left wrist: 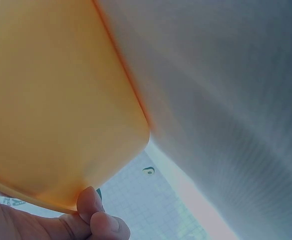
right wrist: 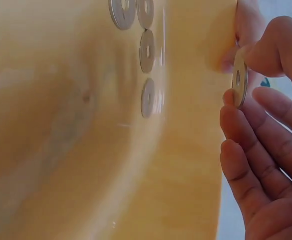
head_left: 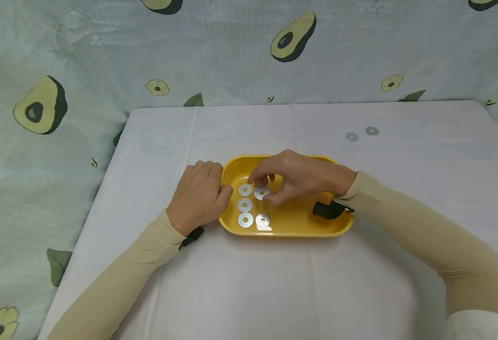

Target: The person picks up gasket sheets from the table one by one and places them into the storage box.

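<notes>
A yellow tray (head_left: 300, 222) lies on the white-covered table, its left rim gripped by my left hand (head_left: 202, 196). In the left wrist view, the thumb and curled fingers (left wrist: 103, 225) pinch that rim from outside. My right hand (head_left: 296, 177) is over the tray, pinching a flat metal washer (right wrist: 239, 80) by its edge between thumb and finger. This washer is held above the tray floor. Several other washers (head_left: 244, 205) lie flat at the tray's left end, three in a column and a further washer (head_left: 262, 220) beside the lowest.
Two more washers (head_left: 352, 137) lie on the table (head_left: 240, 283) behind and right of the tray. A curtain with avocado prints (head_left: 232, 56) hangs along the back and left side. A black wrist device (head_left: 329, 210) hangs under the right wrist, over the tray's right end.
</notes>
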The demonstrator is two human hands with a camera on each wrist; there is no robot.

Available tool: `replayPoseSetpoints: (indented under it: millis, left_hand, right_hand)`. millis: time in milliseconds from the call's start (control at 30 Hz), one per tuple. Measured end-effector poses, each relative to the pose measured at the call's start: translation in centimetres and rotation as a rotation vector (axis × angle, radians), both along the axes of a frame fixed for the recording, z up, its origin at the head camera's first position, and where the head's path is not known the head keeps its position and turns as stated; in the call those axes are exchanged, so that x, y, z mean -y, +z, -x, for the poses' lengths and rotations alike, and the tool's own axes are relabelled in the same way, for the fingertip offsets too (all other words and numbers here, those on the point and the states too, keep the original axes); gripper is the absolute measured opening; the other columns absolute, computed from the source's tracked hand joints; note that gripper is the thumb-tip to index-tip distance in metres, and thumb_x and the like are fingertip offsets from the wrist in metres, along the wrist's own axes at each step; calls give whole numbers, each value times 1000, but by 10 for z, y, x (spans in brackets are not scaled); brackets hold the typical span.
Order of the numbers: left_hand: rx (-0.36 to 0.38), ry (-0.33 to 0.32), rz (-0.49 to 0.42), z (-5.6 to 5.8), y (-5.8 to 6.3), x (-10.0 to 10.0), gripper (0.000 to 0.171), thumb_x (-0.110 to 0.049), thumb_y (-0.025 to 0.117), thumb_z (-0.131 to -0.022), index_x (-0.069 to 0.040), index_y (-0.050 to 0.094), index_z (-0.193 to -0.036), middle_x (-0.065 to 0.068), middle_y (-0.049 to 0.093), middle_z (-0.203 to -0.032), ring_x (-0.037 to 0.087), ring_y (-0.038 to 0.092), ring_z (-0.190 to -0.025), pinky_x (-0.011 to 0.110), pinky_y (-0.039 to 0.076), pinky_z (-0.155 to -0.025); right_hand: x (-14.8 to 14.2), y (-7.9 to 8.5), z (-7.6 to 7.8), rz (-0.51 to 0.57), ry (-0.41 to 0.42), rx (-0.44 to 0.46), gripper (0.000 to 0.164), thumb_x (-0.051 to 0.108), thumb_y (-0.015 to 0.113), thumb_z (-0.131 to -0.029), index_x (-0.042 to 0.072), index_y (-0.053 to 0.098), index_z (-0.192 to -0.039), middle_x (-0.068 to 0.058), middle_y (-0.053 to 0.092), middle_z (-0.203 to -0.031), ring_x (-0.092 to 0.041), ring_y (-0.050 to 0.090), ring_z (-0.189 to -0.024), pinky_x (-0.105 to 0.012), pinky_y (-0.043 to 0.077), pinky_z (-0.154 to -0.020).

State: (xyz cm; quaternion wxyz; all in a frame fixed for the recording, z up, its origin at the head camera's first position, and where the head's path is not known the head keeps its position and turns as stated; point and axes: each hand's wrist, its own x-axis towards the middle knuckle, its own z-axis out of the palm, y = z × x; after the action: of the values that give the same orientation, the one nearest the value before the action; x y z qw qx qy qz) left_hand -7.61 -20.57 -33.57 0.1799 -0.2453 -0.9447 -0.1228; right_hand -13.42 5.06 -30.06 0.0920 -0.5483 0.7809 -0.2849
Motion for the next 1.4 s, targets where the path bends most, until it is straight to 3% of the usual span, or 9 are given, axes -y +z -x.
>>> replayPoseSetpoints:
  millis: [333, 800, 1100, 1400]
  left_hand:
    - [-20, -2, 3, 0, 3, 1, 15, -16, 47, -83, -5, 46, -72, 6, 39, -64, 28, 40, -61, 35, 29, -60]
    - [-1, -3, -5, 0, 4, -1, 15, -16, 46, -82, -6, 45, -71, 6, 39, -64, 27, 39, -61, 34, 28, -60]
    - [10, 0, -2, -1, 5, -1, 15, -16, 47, -82, -6, 45, -71, 6, 38, -64, 28, 39, -61, 34, 28, -61]
    - [16, 6, 7, -1, 2, 0, 16, -16, 48, -83, -6, 45, -71, 5, 38, -64, 27, 40, -61, 33, 28, -61]
  right_hand:
    - [2, -5, 3, -12, -22, 52, 32, 14, 78, -82, 6, 72, -112, 3, 73, -95, -8, 64, -86, -26, 55, -80]
    - [10, -12, 1, -201, 0, 120, 33, 19, 77, -84, 11, 72, -115, 5, 72, -96, -6, 63, -88, -25, 55, -83]
    - [14, -19, 4, -265, 25, 101, 34, 19, 76, -83, 12, 71, -116, 5, 71, -97, -7, 61, -86, -23, 54, -81]
    - [12, -20, 5, -217, 14, 55, 35, 21, 77, -83, 11, 71, -117, 2, 71, -101, -9, 60, -90, -26, 54, -84]
